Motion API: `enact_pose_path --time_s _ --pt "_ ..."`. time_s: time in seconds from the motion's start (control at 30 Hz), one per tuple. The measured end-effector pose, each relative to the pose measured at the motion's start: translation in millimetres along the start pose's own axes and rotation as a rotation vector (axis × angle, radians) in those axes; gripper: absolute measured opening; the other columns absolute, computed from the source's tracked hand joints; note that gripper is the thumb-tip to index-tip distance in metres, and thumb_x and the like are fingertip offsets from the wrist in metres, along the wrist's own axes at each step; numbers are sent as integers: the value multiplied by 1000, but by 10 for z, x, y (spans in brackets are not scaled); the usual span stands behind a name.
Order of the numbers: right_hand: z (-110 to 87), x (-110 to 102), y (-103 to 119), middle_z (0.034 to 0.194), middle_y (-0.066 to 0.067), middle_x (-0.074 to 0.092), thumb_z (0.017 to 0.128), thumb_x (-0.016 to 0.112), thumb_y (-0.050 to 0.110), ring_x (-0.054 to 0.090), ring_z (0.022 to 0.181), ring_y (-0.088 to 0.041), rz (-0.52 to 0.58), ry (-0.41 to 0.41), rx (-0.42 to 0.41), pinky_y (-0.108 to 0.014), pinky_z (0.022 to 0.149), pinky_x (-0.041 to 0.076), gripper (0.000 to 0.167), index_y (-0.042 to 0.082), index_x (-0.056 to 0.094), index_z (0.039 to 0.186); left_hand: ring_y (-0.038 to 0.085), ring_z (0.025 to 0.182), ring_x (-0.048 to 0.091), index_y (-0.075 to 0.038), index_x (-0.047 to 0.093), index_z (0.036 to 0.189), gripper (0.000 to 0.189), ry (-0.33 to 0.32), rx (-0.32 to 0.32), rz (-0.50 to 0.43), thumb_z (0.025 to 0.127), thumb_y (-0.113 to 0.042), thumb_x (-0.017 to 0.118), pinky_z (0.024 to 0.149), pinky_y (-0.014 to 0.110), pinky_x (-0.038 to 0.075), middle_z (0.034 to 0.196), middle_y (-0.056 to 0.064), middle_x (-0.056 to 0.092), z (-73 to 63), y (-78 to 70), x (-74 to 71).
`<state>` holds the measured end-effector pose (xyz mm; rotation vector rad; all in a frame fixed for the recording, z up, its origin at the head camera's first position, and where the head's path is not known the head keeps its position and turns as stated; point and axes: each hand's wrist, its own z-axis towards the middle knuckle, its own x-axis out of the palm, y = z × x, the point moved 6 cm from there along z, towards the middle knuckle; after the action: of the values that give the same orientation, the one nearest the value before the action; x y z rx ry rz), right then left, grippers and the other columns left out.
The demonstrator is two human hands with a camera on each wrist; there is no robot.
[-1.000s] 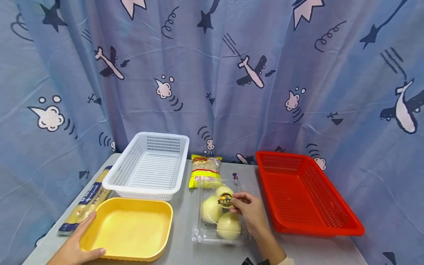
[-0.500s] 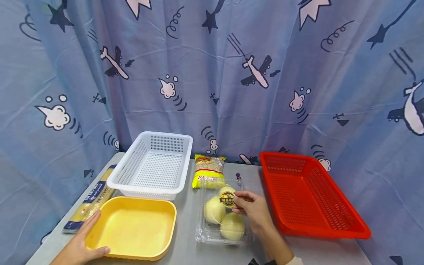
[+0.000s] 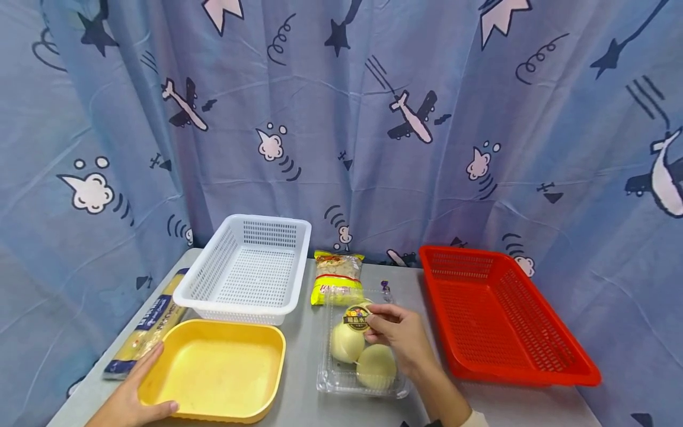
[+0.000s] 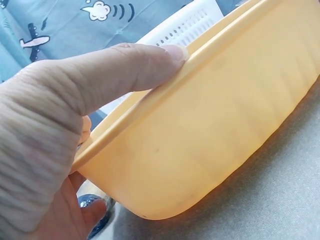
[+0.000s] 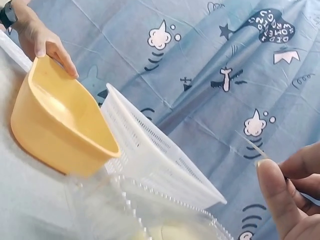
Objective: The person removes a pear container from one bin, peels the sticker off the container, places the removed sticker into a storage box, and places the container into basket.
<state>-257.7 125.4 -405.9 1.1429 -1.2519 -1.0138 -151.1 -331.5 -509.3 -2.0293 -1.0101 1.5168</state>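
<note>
Between thumb and fingers my right hand [image 3: 402,335] pinches a round black-and-gold fruit label [image 3: 356,318]. In the right wrist view the label [image 5: 256,146] shows edge-on as a thin sliver, apart from the clear plastic box [image 3: 333,376]. Inside that box lie pale yellow round fruits [image 3: 376,366], partly covered by the label and hand in the head view. My left hand [image 3: 133,396] holds the near left corner of a yellow plastic basin [image 3: 213,367]. Its thumb [image 4: 150,65] lies on the rim, with the other fingers along the outer left side.
A white slotted basket [image 3: 251,270] stands behind the basin, beside a long pasta packet [image 3: 149,323]. Behind the clear box are a yellow snack bag [image 3: 337,277] and a small purple wrapped piece [image 3: 385,285]. On the right stands a red basket [image 3: 485,314]. A patterned curtain [image 3: 341,148] hangs behind.
My right hand has moved a little left over the clear box with the label in it. The left hand stays on the yellow basin. The head view has shifted slightly.
</note>
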Motion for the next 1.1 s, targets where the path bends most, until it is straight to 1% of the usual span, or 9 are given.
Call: enact_pose_path --time_s 0.13,0.4,0.6,0.83,1.1 --pt "-16 91 49 78 -17 63 82 67 -12 65 59 -20 9 19 3 -30 59 56 29 -18 61 109 58 129 12 -5 -6 153 118 -9 18 4 79 -49 75 96 70 23 151 34 -4 1 -2 2" --pt "-14 341 105 77 -16 63 82 66 -11 65 60 -19 31 86 4 -31 61 56 29 -19 60 109 59 127 15 -6 -7 153 121 -5 -13 -4 78 -51 75 95 69 26 150 35 -3 11 48 13" --pt "5 554 126 78 -15 63 82 66 -10 65 60 -19 47 136 -6 -31 60 56 28 -19 60 108 59 127 18 -6 -7 153 121 -8 -20 4 77 -53 75 95 68 30 151 35 -3 24 48 4" --pt "6 801 99 80 -14 63 83 67 -7 65 60 -17 38 194 15 -31 61 56 28 -16 61 109 60 127 18 -6 -6 153 121 -5 -20 -1 77 -53 75 95 67 30 151 34 -3 24 51 10" --pt "2 1069 14 77 -12 62 82 66 -10 65 59 -17 61 232 27 -31 59 56 24 -16 62 105 60 126 20 -6 -6 153 120 -7 -13 -4 77 -52 75 95 66 33 151 34 -2 24 64 13"
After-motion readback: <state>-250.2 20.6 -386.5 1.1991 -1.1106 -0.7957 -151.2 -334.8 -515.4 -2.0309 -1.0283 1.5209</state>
